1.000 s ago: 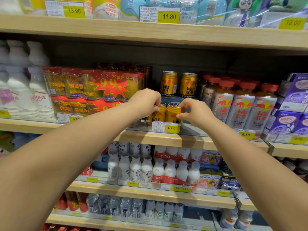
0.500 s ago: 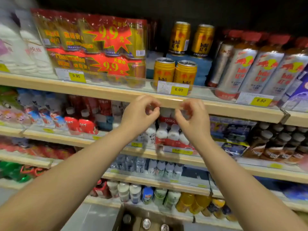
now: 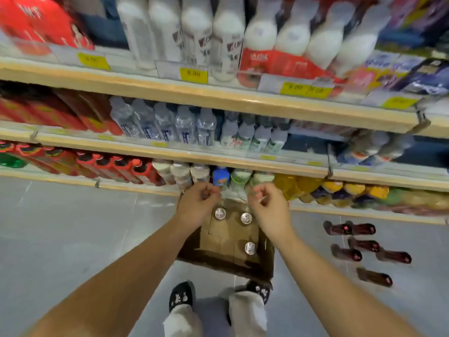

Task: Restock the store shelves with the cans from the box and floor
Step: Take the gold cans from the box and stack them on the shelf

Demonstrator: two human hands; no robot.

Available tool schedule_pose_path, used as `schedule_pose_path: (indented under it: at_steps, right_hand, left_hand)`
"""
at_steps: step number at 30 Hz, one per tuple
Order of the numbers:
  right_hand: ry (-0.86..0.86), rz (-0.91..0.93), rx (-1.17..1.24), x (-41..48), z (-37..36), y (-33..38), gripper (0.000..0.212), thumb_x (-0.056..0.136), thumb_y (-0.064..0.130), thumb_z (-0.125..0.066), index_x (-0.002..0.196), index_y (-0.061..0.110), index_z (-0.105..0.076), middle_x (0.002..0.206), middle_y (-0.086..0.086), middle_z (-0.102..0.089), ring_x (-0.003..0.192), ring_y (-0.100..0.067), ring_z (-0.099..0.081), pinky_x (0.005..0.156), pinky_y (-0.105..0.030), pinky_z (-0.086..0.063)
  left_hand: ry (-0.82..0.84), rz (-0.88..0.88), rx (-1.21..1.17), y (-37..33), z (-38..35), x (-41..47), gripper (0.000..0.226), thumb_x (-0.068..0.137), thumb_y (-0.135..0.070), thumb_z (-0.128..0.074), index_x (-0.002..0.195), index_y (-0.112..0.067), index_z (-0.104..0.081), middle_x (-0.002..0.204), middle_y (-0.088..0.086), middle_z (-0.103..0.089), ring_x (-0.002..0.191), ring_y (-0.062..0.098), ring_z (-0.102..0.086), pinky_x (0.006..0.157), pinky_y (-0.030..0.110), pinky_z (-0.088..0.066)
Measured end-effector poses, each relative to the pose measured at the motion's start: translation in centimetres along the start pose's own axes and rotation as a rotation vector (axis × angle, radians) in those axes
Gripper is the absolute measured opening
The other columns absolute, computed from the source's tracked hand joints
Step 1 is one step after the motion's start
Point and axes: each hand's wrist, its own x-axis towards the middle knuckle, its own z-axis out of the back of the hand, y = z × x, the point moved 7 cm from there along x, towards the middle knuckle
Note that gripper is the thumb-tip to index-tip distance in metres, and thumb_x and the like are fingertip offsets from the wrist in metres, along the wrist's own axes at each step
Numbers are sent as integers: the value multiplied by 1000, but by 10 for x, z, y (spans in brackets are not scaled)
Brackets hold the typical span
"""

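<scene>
In the head view, a cardboard box [image 3: 228,242] sits on the floor [image 3: 60,239] at lower centre, holding three cans [image 3: 246,218] that stand upright, long axes vertical and silver tops facing the camera. Both hands hover just above the box's far edge, the left hand [image 3: 198,207] and right hand [image 3: 269,207] each with fingers loosely curled and empty, the cans below and between them, untouched. At right of the frame, dark cans [image 3: 362,244] lie on their sides on the floor, long axes running roughly left to right, well apart from either grip.

Grey tile floor [image 3: 60,239], faint seams. Wooden-edged shelves [image 3: 218,96] run 9 to 3 o'clock in tiers, yellow price tags [image 3: 193,74] on front rails. Upper tiers blurred.
</scene>
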Motion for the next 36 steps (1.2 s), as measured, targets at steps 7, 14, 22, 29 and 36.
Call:
schedule_pose_path:
  at_steps: [7,14,22,29,36]
  right_hand:
    - [-43,-305,-61,-27,-78,-187,19,78,23,-66,73,33,-51,74,1,-60,66,-9,-57,62,-23,-43]
    - [4,-561,-152,-55,-131,-359,15,82,27,-68,87,27,-54,85,4,-60,74,-9,-58,54,-16,-38]
    - [226,-642,-410,-33,-189,-490,78,78,26,-73,141,23,-26,143,-17,-29,124,-41,-40,103,-47,-38]
    - [362,-707,-490,-8,-223,-550,80,73,21,-77,137,21,-28,143,-14,-25,125,-41,-35,97,-48,-40]
    - [292,-648,-426,-1,-220,-557,68,70,27,-76,127,26,-39,129,-9,-43,114,-36,-47,93,-44,-43]
  left_hand:
    - [152,133,177,161,-47,58,3,84,-27,-63,84,-25,-64,86,1,-67,85,19,-65,76,32,-50]
    - [271,205,285,308,-106,98,7,86,-22,-63,92,-23,-60,91,-6,-64,85,11,-60,75,22,-49]
    - [92,115,530,421,-168,191,62,74,-30,-74,125,-15,-43,120,6,-49,106,25,-53,88,39,-47]
    - [218,-117,1014,451,-223,247,84,72,-29,-75,141,-25,-26,136,11,-33,120,36,-41,90,44,-43]
    - [161,-93,858,452,-220,265,65,68,-32,-78,122,-29,-43,121,8,-39,99,36,-53,79,41,-48]
